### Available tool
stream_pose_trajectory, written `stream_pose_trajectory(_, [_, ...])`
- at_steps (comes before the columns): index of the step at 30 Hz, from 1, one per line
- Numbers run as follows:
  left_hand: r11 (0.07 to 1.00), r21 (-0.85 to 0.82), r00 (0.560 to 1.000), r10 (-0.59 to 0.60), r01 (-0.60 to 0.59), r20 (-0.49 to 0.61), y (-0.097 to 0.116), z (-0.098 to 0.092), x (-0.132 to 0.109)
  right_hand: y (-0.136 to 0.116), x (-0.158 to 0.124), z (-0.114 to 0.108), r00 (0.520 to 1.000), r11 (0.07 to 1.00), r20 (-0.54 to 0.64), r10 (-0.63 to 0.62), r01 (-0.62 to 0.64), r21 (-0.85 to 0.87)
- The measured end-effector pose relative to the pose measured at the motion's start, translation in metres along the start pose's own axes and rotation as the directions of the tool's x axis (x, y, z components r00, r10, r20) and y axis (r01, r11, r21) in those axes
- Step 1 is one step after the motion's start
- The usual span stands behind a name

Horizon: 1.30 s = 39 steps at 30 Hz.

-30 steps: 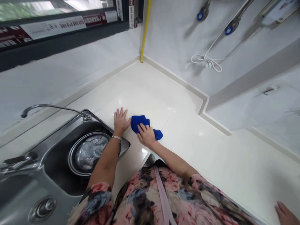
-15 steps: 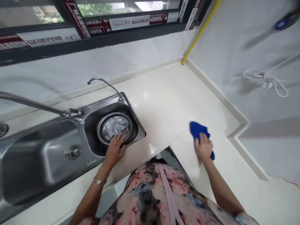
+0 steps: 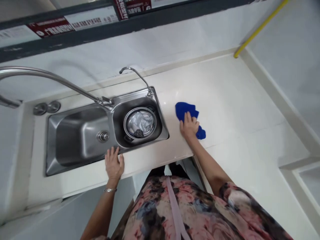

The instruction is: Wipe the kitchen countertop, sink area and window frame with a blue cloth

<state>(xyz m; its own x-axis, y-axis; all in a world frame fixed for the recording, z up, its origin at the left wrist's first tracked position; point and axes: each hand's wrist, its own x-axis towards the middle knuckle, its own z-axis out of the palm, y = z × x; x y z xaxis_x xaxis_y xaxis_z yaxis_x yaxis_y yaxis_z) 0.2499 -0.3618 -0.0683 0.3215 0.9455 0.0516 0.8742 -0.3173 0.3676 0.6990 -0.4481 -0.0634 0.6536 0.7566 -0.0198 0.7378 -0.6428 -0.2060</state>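
Observation:
A blue cloth (image 3: pixel 185 110) lies bunched on the white countertop (image 3: pixel 225 96), right of the sink. My right hand (image 3: pixel 189 126) presses down on it with bent fingers, and the cloth sticks out on both sides of the hand. My left hand (image 3: pixel 114 164) rests on the counter's front strip with its fingers apart, the tips at the rim of the steel double sink (image 3: pixel 82 159). In the sink's right bowl sits a round pot (image 3: pixel 125 124) with a perforated steel strainer inside. A clear plastic bag and a dark scouring ball (image 3: pixel 138 133) lie in it.
A large curved faucet (image 3: pixel 62 80) arches over the left bowl, and a thin tap (image 3: pixel 137 74) stands behind the right bowl. Two round metal lids (image 3: pixel 47 107) sit at the back left. A yellow pipe (image 3: pixel 260 30) rises in the far corner. A raised ledge borders the counter.
My right hand has moved the cloth left, nearer the sink. My left hand has left the pot's side and shifted left along the front edge. The view has swung left.

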Motion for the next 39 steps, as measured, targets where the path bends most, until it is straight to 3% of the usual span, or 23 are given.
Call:
stream_pose_trajectory(3, [1.0,0.016,1.0,-0.01,0.01,0.0,-0.003,-0.002,0.0,-0.047,-0.054,0.015,0.969,0.969,0.08,-0.234,0.227,0.096])
stream_pose_trajectory(6, [0.999,0.046,1.0,-0.006,0.005,0.014,-0.004,-0.002,0.001,-0.057,-0.106,0.021,0.898,0.903,0.135,-0.418,0.394,0.173])
stream_pose_trajectory(9, [0.998,0.068,0.999,-0.003,0.0,0.033,-0.003,-0.001,0.001,-0.026,-0.131,0.016,0.843,0.853,0.152,-0.517,0.491,0.179])
stream_pose_trajectory(12, [0.997,0.07,1.0,-0.017,0.015,0.023,0.001,-0.001,0.001,0.035,-0.128,0.002,0.821,0.832,0.137,-0.555,0.542,0.122])
stream_pose_trajectory(14, [0.998,0.056,0.999,-0.022,0.021,0.024,0.003,-0.001,0.001,0.076,-0.118,-0.006,0.868,0.871,0.069,-0.491,0.489,0.049])
stream_pose_trajectory(16, [0.999,0.028,0.999,-0.029,0.028,0.033,0.005,-0.002,0.0,0.104,-0.11,-0.012,0.93,0.932,-0.067,-0.361,0.358,-0.048])
stream_pose_trajectory(19, [0.999,-0.017,0.999,-0.031,0.032,0.045,0.005,-0.002,0.0,0.108,-0.114,-0.012,0.966,0.975,-0.197,-0.169,0.135,-0.175])
stream_pose_trajectory(23, [0.998,-0.053,0.998,-0.022,0.025,0.067,0.004,0.001,-0.002,0.048,-0.148,-0.002,0.986,0.963,-0.122,-0.116,0.082,-0.258])
stream_pose_trajectory(27, [0.987,-0.158,0.996,-0.024,0.037,0.083,0.002,0.006,-0.006,-0.047,-0.185,0.012,0.98,0.952,0.04,-0.195,0.199,-0.232])
stream_pose_trajectory(31, [0.886,-0.462,0.999,-0.021,0.037,0.038,-0.017,-0.006,-0.015,-0.138,-0.211,0.025,0.925,0.919,0.205,-0.321,0.356,-0.168])
stream_pose_trajectory(33, [0.795,-0.603,0.996,-0.087,0.065,-0.008,-0.039,-0.021,-0.023,-0.179,-0.222,0.032,0.865,0.882,0.283,-0.414,0.458,-0.109])
stream_pose_trajectory(35, [0.734,-0.669,0.978,-0.203,0.117,-0.052,-0.07,-0.038,-0.032,-0.219,-0.234,0.041,0.768,0.813,0.34,-0.542,0.581,-0.016])
stream_pose_trajectory(37, [0.703,-0.693,0.941,-0.32,0.161,-0.106,-0.103,-0.053,-0.044,-0.259,-0.246,0.051,0.634,0.701,0.358,-0.686,0.707,0.09])
stream_pose_trajectory(39, [0.679,-0.71,0.894,-0.416,0.185,-0.165,-0.133,-0.065,-0.057,-0.302,-0.257,0.063,0.466,0.544,0.339,-0.817,0.817,0.191])
